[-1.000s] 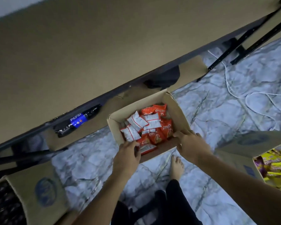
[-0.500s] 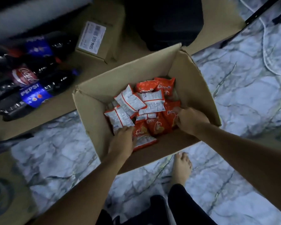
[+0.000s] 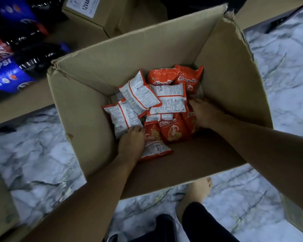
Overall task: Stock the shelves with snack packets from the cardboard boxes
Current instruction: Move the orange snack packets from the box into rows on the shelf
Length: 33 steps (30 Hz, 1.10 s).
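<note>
A marble-patterned floor [image 3: 278,81] fills most of the view, and on it stands a large open cardboard box [image 3: 129,55] with its flaps up and a torn far-right corner. Both forearms reach down over the near wall into the box. On its bottom lies a loose heap of snack packets [image 3: 171,130], some showing orange fronts, others turned to their white printed backs, overlapping one another. Behind the box to the left, dark soda bottles [image 3: 9,67] with Pepsi and Coca-Cola labels lie on flat brown cardboard, and a smaller closed box [image 3: 101,14] with a white label sits further back. The left hand [image 3: 131,144] rests at the near-left edge of the heap, fingers curled onto a white-backed packet [image 3: 122,116]; whether the grip has closed round it I cannot tell. The right hand [image 3: 205,116] is dug in at the right side of the heap, fingers bent down among the orange packets; its grip is hidden too. A bare foot [image 3: 198,191] stands on the floor just beside the near wall of the box.
</note>
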Each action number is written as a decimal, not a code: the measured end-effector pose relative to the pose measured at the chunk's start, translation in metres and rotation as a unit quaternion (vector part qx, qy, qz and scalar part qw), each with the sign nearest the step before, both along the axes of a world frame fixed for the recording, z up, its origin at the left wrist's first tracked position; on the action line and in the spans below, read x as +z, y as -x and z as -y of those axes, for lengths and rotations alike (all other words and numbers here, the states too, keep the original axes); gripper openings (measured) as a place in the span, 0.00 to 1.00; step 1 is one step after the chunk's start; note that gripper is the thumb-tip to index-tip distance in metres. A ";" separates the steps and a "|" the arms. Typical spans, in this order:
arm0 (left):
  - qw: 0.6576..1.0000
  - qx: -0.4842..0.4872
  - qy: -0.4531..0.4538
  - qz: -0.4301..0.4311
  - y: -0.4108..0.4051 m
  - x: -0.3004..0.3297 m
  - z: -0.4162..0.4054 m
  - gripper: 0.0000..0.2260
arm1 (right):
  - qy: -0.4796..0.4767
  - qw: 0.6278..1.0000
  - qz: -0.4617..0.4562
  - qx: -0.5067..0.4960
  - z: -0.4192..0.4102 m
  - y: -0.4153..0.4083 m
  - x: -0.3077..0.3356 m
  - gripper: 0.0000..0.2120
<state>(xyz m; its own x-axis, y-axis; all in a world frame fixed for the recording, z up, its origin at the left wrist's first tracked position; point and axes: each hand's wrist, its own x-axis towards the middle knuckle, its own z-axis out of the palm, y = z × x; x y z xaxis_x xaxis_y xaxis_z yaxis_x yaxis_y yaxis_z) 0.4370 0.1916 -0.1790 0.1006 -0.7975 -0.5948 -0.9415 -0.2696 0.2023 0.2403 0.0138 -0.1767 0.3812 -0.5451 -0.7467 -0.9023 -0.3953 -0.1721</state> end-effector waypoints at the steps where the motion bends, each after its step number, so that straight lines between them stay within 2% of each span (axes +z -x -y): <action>1: 1.000 0.002 -0.003 0.002 0.000 -0.001 0.000 0.21 | 0.021 1.000 -0.003 0.010 0.001 0.001 0.000 0.34; 5: 1.000 -0.003 -0.008 0.015 -0.001 -0.001 0.001 0.20 | 0.065 0.996 -0.034 0.050 0.004 0.001 0.007 0.13; 9: 0.998 -0.035 -0.007 0.046 0.000 0.008 0.003 0.17 | 0.048 0.994 -0.079 0.062 0.003 -0.006 0.024 0.07; 14: 0.996 -0.048 -0.021 0.066 0.001 0.018 0.002 0.12 | 0.076 0.986 -0.072 0.130 0.000 -0.010 0.049 0.09; 20: 0.997 0.005 0.034 0.066 0.000 0.051 0.004 0.10 | 0.075 0.993 -0.016 0.094 0.001 -0.006 0.106 0.17; 24: 0.992 0.036 0.099 0.075 -0.011 0.101 0.007 0.10 | 0.100 0.993 0.034 0.055 0.004 -0.001 0.164 0.22; 27: 0.982 0.053 0.161 0.083 -0.020 0.146 0.010 0.08 | 0.111 0.990 0.082 0.022 0.008 0.004 0.214 0.21; 30: 0.967 0.108 0.221 0.059 -0.030 0.199 0.015 0.08 | 0.118 0.987 0.112 -0.012 0.010 0.007 0.269 0.22; 33: 0.957 0.161 0.239 0.015 -0.035 0.259 0.019 0.05 | 0.126 0.981 0.142 -0.037 0.005 0.009 0.333 0.24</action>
